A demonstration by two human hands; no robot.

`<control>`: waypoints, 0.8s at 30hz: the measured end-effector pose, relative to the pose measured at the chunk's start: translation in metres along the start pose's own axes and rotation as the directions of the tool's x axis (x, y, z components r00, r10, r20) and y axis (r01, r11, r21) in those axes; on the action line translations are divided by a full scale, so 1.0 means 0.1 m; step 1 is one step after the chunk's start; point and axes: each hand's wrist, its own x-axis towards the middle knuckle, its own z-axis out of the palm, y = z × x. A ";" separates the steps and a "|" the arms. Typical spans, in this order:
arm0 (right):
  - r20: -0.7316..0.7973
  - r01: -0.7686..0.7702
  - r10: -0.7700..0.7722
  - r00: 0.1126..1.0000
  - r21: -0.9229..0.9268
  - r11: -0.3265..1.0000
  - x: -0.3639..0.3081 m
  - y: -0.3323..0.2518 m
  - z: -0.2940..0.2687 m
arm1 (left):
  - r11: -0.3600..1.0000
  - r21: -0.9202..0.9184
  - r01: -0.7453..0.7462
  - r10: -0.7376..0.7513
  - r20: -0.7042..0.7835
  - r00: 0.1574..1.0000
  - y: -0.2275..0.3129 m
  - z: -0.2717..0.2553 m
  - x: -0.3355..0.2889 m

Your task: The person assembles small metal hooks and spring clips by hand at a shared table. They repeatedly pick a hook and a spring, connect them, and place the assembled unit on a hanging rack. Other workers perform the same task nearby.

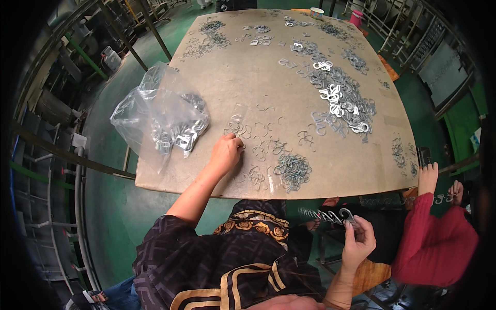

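A broad tan table [222, 85] fills the middle of a workshop with a green floor [116, 212], metal frames and pipes lining its edges. Thin wire pieces [238, 130] lie scattered across the near part of the tabletop, thickening into a tangled heap [293, 172] by the near edge. The left hand [227, 153] rests among the scattered ones, fingers drawn close together; whether it pinches a piece I cannot tell. The right hand [360, 242], off the near edge, grips a row of metal hooks [330, 216] between thumb and fingers. A clear plastic bag [139, 111] with shiny metal parts takes up the space left of the left hand. Flat grey hooks [336, 95] are piled farther right; beyond stand a small tub [316, 13] and a pink container [356, 18]. A co-worker's red sleeve [418, 217] reaches the right corner.
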 end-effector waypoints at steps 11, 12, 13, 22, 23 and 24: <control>0.045 0.023 -0.022 0.999 -0.037 0.999 0.03 -0.10 0.01 | 0.905 0.352 -0.238 0.190 0.164 0.968 0.43 0.29 0.14; 0.053 0.024 -0.022 0.998 -0.040 0.999 0.02 -0.12 0.02 | 0.909 0.349 -0.229 0.182 0.162 0.970 0.39 0.32 0.17; 0.062 0.026 -0.023 0.998 -0.043 0.999 0.02 -0.14 0.02 | 0.912 0.347 -0.221 0.174 0.161 0.972 0.30 0.37 0.21; 0.038 -0.050 0.048 0.998 0.058 0.997 0.01 0.04 0.12 | 0.428 -0.880 0.208 0.228 0.328 0.917 0.92 -0.09 0.03; 0.045 -0.034 0.032 0.998 0.043 0.998 0.02 0.06 0.14 | 0.444 -0.894 0.057 0.351 0.232 0.907 1.16 -0.13 -0.06; 0.040 -0.022 0.021 0.999 0.021 1.000 0.03 0.06 0.13 | 0.497 -0.861 -0.109 0.485 0.171 0.857 1.39 -0.20 -0.11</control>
